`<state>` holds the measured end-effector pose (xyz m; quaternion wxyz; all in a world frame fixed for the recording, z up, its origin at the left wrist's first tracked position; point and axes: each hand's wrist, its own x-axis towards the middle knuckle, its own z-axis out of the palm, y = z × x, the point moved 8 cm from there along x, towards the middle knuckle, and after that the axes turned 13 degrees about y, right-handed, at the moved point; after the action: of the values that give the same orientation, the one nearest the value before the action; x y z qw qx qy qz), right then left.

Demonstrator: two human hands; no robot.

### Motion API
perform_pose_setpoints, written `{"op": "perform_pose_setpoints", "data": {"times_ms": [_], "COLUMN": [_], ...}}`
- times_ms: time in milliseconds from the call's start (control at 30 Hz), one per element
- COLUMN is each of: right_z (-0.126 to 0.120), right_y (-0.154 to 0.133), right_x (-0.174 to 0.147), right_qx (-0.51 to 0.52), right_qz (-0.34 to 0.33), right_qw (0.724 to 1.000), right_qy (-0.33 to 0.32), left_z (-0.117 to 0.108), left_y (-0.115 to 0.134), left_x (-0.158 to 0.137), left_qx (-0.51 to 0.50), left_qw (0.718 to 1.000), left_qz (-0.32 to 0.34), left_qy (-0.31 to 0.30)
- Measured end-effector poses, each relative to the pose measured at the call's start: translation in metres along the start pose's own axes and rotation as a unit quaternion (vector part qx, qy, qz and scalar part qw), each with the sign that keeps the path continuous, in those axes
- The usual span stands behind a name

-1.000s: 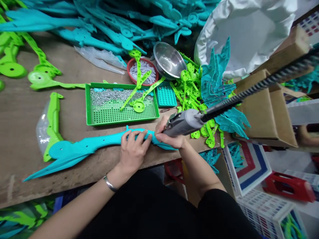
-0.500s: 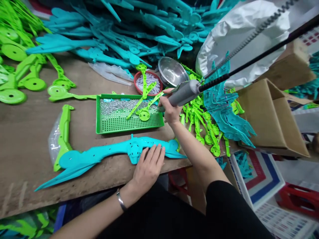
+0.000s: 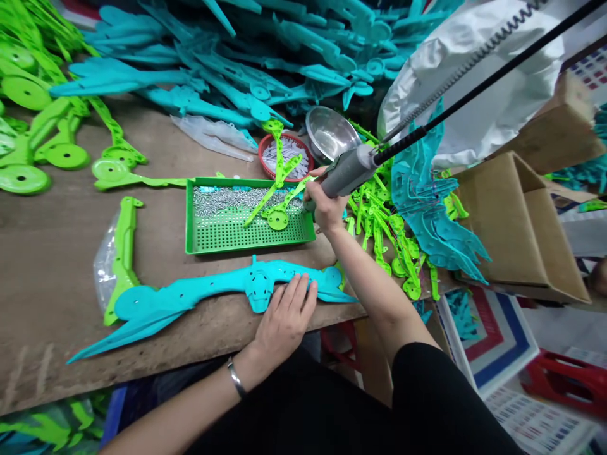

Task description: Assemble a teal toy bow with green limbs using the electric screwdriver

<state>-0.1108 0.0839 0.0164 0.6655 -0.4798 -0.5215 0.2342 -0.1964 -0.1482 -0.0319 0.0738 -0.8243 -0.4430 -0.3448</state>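
Note:
My left hand (image 3: 287,316) lies flat, fingers stretched out, on the right half of a long turquoise plastic bow-shaped part (image 3: 203,287) along the table's front edge. My right hand (image 3: 328,205) is wrapped round a grey electric screwdriver (image 3: 348,172) hung from a coiled spring and a black cable. Its tip points down at the right end of a green perforated tray (image 3: 246,240). Small metal screws (image 3: 222,202) fill the back of that tray. Lime-green plastic parts (image 3: 277,219) lie across the tray, close to the screwdriver's tip.
Turquoise parts (image 3: 227,57) are heaped at the back, lime-green parts (image 3: 66,155) at the left. A red basket (image 3: 263,165) of pale pieces and a steel bowl (image 3: 332,129) stand behind the tray. At right are more turquoise parts (image 3: 427,208) and a cardboard box (image 3: 516,227).
The view has shifted very slightly. Both hands stay nearly where they were, the left on the turquoise part and the right round the screwdriver.

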Motion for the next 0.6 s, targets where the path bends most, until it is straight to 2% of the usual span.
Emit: {"op": "perform_pose_setpoints", "data": {"times_ms": [100, 200, 367, 500, 600], "right_z": [-0.005, -0.015, -0.027, -0.031, -0.032], "right_y": [-0.008, -0.033, -0.071, -0.073, -0.065], "right_x": [0.002, -0.007, -0.058, -0.096, -0.106], "right_qx": [0.004, 0.02, 0.117, 0.167, 0.157], "right_qz": [0.007, 0.014, 0.092, 0.114, 0.113], "right_qw": [1.0, 1.0, 0.987, 0.973, 0.974], "right_qy": [0.014, 0.015, -0.067, -0.113, -0.12], "left_z": [-0.003, -0.006, -0.005, -0.002, -0.002], "left_y": [0.0, -0.001, -0.001, 0.0, 0.0], "left_x": [0.003, 0.005, 0.006, 0.006, 0.006], "left_qx": [0.001, -0.005, -0.014, -0.023, -0.022], "left_qw": [1.0, 1.0, 1.0, 0.999, 1.0], "left_qz": [0.007, 0.009, 0.0, 0.002, -0.001], "left_qy": [0.007, 0.018, -0.005, -0.023, -0.02]}}
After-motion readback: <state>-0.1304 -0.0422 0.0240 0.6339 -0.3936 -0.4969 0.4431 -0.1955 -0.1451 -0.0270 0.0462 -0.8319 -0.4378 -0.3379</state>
